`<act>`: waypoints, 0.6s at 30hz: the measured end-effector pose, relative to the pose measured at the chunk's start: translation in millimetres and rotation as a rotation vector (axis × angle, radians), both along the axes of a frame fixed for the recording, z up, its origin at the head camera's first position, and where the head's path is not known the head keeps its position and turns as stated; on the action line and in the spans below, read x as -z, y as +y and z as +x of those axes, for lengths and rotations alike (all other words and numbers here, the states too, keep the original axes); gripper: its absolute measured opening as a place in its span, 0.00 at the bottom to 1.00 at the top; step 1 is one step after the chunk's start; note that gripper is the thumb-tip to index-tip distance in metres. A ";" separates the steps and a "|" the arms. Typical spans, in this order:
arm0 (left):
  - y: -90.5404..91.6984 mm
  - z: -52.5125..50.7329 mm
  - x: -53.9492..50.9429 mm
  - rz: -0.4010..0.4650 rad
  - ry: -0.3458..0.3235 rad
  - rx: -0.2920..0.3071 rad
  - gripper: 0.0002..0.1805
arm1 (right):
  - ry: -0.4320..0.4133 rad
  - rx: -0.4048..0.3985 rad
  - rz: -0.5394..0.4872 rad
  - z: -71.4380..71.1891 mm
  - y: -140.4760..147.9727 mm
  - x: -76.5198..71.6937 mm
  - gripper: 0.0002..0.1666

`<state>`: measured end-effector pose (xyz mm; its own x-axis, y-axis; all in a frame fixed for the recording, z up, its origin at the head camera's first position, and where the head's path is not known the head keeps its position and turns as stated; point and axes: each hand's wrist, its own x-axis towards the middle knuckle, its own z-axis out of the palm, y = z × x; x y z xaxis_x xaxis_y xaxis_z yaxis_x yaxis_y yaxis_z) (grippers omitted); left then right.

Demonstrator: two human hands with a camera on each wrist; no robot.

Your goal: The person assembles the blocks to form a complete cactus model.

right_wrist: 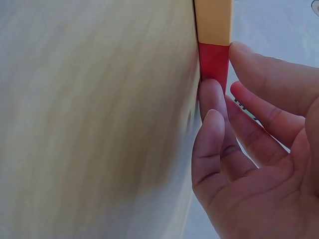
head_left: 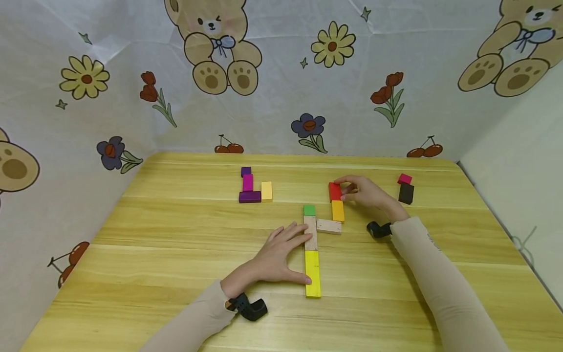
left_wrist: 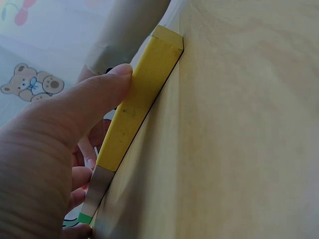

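Observation:
A yellow block [head_left: 313, 274], a pale wood block [head_left: 310, 233] and a green block [head_left: 309, 210] form a column. My left hand [head_left: 274, 256] lies along its left side, fingers spread, thumb on the yellow block [left_wrist: 134, 99] and fingertips at the pale one. A second pale block [head_left: 329, 226] juts right from the column. Above its right end stands an orange block [head_left: 337, 210], touching a red block [head_left: 335, 191]. My right hand [head_left: 365, 193] holds the red block [right_wrist: 214, 62] between thumb and curved fingers; the orange block [right_wrist: 214, 22] adjoins it.
At the back left, two purple blocks [head_left: 249, 197], a magenta block [head_left: 248, 182] and a light yellow block [head_left: 266, 191] stand together. A black block [head_left: 406, 193] and a pink block [head_left: 404, 179] touch at the back right. A patterned cloth [head_left: 272, 117] hangs behind the table [head_left: 176, 254].

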<state>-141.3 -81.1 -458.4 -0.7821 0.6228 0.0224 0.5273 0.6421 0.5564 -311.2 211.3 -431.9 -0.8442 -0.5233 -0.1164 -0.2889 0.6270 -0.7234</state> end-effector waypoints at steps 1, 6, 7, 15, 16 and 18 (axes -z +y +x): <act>0.1 -0.1 0.1 -0.001 0.001 0.000 0.55 | -0.001 -0.001 0.001 0.1 0.1 -0.1 0.28; 0.2 -0.2 0.6 -0.002 0.005 0.000 0.55 | 0.004 0.004 0.012 2.1 -0.5 -1.8 0.29; 0.2 -0.2 0.7 -0.002 0.006 0.000 0.55 | 0.010 0.006 0.018 3.1 -0.5 -2.5 0.30; 0.1 -0.5 1.2 -0.003 0.007 0.003 0.55 | 0.052 0.022 0.054 21.0 3.9 -8.6 0.38; 0.1 -0.5 1.3 -0.004 0.008 0.004 0.55 | 0.054 0.025 0.056 24.0 5.1 -8.7 0.39; -0.1 -0.4 1.7 -0.006 0.011 0.004 0.55 | 0.061 0.028 0.056 30.4 7.2 -8.6 0.40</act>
<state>-141.7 -81.2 -460.1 -0.7793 0.6261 0.0269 0.5358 0.6434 0.5467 -280.8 218.4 -423.3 -0.8648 -0.4935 -0.0927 -0.3133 0.6745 -0.6685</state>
